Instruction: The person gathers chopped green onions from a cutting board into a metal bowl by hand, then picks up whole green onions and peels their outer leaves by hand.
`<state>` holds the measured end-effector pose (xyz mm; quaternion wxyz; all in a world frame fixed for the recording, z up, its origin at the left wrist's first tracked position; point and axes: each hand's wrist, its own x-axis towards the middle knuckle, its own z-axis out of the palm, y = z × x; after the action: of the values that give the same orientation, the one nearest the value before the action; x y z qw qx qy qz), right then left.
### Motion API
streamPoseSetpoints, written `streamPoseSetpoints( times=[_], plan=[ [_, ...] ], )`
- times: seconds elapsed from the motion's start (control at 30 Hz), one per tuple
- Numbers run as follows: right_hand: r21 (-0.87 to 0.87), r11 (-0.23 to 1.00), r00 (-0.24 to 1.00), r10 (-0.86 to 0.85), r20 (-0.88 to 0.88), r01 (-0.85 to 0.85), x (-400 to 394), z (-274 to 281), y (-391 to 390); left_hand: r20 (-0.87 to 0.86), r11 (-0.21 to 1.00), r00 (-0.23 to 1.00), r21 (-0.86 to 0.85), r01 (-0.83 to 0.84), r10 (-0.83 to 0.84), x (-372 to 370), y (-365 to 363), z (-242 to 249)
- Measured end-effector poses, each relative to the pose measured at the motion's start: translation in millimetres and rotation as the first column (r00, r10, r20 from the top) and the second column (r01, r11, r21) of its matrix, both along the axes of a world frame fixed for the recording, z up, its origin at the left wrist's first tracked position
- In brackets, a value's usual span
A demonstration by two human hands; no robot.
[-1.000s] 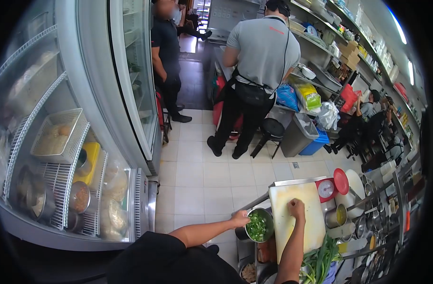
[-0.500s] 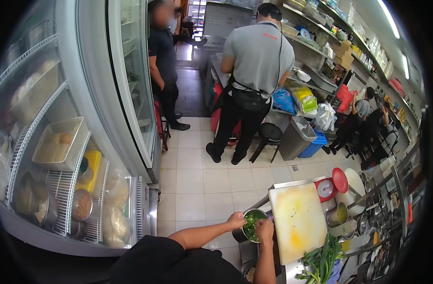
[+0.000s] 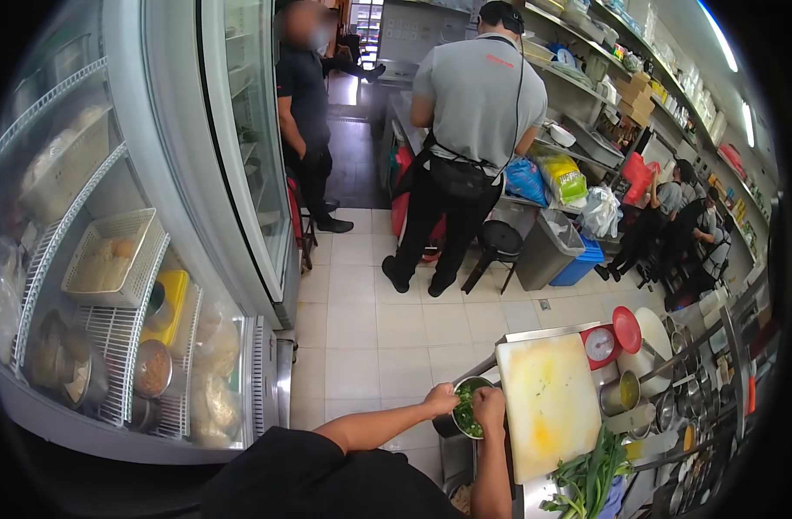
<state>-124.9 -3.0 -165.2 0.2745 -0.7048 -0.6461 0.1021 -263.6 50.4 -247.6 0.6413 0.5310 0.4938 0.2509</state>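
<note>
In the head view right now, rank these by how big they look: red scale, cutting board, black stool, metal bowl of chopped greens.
1. Cutting board
2. Black stool and metal bowl: too alike to rank, with the bowl partly covered
3. Red scale

Near the front are two hands, one left hand (image 3: 442,399) and one right hand (image 3: 488,408), one metal bowl (image 3: 446,426), one cutting board (image 3: 547,398), one bunch of leafy stalks (image 3: 593,471) and one red scale (image 3: 599,345). Beyond stand two bins, one grey bin (image 3: 543,259) and one blue bin (image 3: 578,264), with three bags, one blue bag (image 3: 525,181), one yellow bag (image 3: 562,180) and one clear bag (image 3: 600,210). Overhead are two strip lights (image 3: 718,36), and the fridge (image 3: 166,173) holds one white basket (image 3: 115,281).
</note>
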Motion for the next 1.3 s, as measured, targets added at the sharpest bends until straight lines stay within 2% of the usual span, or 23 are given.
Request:
streamPoseSetpoints(
  times=[0.07, 0.13, 0.17, 0.2, 0.23, 0.27, 0.3, 0.33, 0.4, 0.43, 0.47, 0.53, 0.67, 0.87, 0.93, 1.0, 1.07, 1.1, 1.13, 1.17, 1.2, 1.23, 1.3],
  plan=[
    [-0.048, 0.991, 0.991, -0.129, -0.013, 0.129, -9, 17, 4, -0.037, 1.0, 0.999, -0.003, 0.002, -0.002, 2, 2, 2],
    [0.22, 0.93, 0.946, -0.25, -0.206, 0.294, -8, 7, 5, -0.018, 1.0, 1.0, 0.007, -0.01, 0.01, -1, 4, 1],
    [0.298, 0.941, 0.981, -0.119, -0.153, 0.16, -1, -12, 8, -0.077, 0.999, 0.997, 0.049, 0.005, -0.002, -6, 12, -11],
    [0.196, 0.98, 1.0, 0.025, -0.014, -0.022, 8, -21, 7, -0.129, 0.995, 0.99, 0.071, 0.065, -0.056, 4, 19, -35],
    [0.178, 0.984, 0.998, -0.006, 0.061, -0.005, 10, -36, 11, -0.361, 0.947, 0.925, 0.239, 0.215, -0.119, 13, 33, -81],
    [0.164, 0.985, 0.998, -0.045, -0.035, 0.05, 12, -33, 8, -0.632, 0.693, 0.747, 0.444, 0.569, -0.208, 13, 40, -88],
    [0.052, 0.99, 0.99, -0.129, -0.055, 0.132, 12, -20, 4, -0.437, 0.919, 0.886, 0.266, 0.29, -0.153, 9, 28, -50],
    [0.289, 0.942, 0.98, -0.134, -0.149, 0.172, 7, -16, -4, -0.086, 0.981, 0.988, 0.131, 0.141, -0.13, -2, 11, 11],
    [0.202, 0.967, 0.982, -0.133, -0.133, 0.158, 11, -9, -10, 0.125, 0.999, 0.991, -0.002, 0.039, -0.039, -2, 10, 8],
    [0.068, 0.975, 0.961, -0.196, -0.195, 0.213, 10, -1, -12, 0.097, 0.999, 0.995, -0.006, 0.034, -0.033, 1, 15, -8],
    [0.156, 0.967, 0.965, -0.171, -0.198, 0.203, 14, 4, -11, 0.071, 1.0, 0.997, -0.008, 0.014, -0.014, 7, 16, -10],
    [0.041, 0.952, 0.897, -0.27, -0.35, 0.302, 23, 24, -13, 0.048, 1.0, 0.999, 0.007, 0.025, -0.025, 15, 14, -3],
    [0.313, 0.884, 0.935, -0.297, -0.196, 0.346, 90, 27, -4, 0.063, 0.999, 0.998, 0.025, 0.022, -0.023, 21, 0, 4],
    [0.071, 0.829, 0.831, -0.548, -0.092, 0.555, 242, 29, 11, 0.058, 0.999, 0.998, -0.039, -0.028, 0.031, 17, -14, 12],
    [0.046, 0.845, 0.847, -0.531, -0.032, 0.532, 273, 19, 12, 0.061, 0.998, 0.997, -0.041, -0.041, 0.044, 15, -14, 4],
    [-0.122, 0.873, 0.879, -0.476, -0.004, 0.472, 282, 13, 16, 0.061, 0.998, 0.996, -0.031, -0.056, 0.058, 14, -17, 0],
    [-0.061, 0.917, 0.918, -0.392, 0.057, 0.395, 268, -1, 22, 0.186, 0.999, 0.982, -0.025, -0.038, 0.042, 15, -19, 10],
    [-0.045, 0.948, 0.948, -0.312, 0.063, 0.315, 259, -4, 22, -0.202, 0.981, 0.963, 0.043, 0.189, -0.177, 8, -11, 17],
    [-0.05, 0.96, 0.956, -0.269, 0.115, 0.276, 243, -6, 25, -0.217, 0.938, 0.976, 0.341, 0.066, 0.01, 18, -11, -58],
    [-0.099, 0.967, 0.972, -0.233, 0.019, 0.234, 229, -6, 28, -0.185, 0.915, 0.982, 0.39, 0.099, -0.027, 16, -11, -40],
    [-0.095, 0.973, 0.977, -0.206, 0.06, 0.211, 212, -1, 29, 0.015, 0.974, 0.998, 0.219, 0.056, -0.06, 19, -8, -60],
    [0.008, 0.985, 0.977, -0.172, 0.125, 0.172, 204, -8, 24, -0.079, 0.986, 0.997, 0.166, -0.001, 0.014, 26, -8, -65],
    [-0.075, 0.95, 0.953, -0.302, 0.031, 0.304, 179, -10, 15, -0.024, 0.994, 1.0, 0.105, -0.004, 0.006, 21, -12, -39]
  ],
)
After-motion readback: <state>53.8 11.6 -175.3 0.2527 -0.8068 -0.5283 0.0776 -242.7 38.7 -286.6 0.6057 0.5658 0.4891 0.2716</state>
